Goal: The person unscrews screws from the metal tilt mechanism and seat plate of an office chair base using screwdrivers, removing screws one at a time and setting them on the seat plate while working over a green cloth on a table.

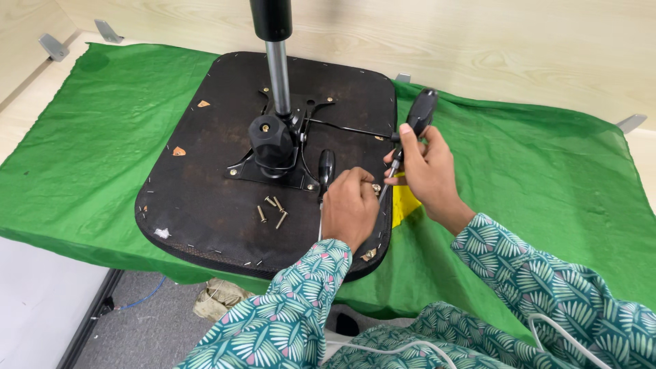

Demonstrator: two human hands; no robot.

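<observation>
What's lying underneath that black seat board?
A green cloth spreads under the seat board, over a pale wooden table. A yellow piece pokes out at the board's right edge; how far it reaches under the board is hidden.

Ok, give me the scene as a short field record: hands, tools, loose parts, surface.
left hand: rests on the seat base, fingers at a brass screw
right hand: grips a black-handled screwdriver, tip down at that screw
second screwdriver: lies on the base beside the left hand
loose screws: small cluster on the base, in front of the mechanism
seat base: dark chair underside, upturned, with metal bracket and gas cylinder
surface: green cloth over a light wooden table
yellow piece: under the base's right edge
</observation>
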